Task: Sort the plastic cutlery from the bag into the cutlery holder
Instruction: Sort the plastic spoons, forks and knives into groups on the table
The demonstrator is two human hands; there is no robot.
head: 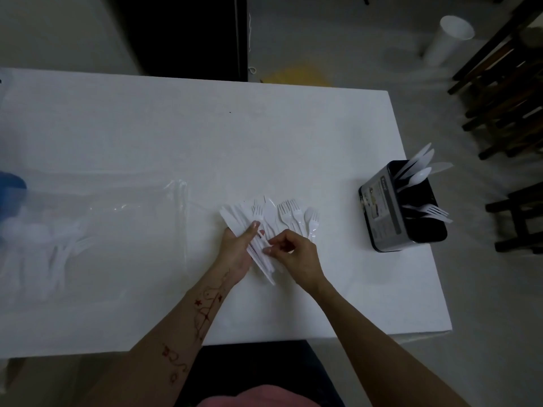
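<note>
A fanned bundle of white plastic cutlery [271, 221], forks, spoons and knives mixed, lies near the front middle of the white worktop [205, 136], heads pointing away from the person. The left hand [239, 248] grips the bundle's handles from the left, thumb laid over the top. The right hand [293, 254] is curled at the handles from the right, its grip pinching one piece between thumb and fingertips. To the left, a clear plastic bag [97, 218] lies flat on the worktop with more white cutlery dimly seen inside. Well to the right, near the worktop's right edge, stands the black cutlery holder [402, 207]: spoons and knives lean out of its far compartment, forks out of its near one. A white cup [449, 39] stands on the floor beyond the worktop.
</note>
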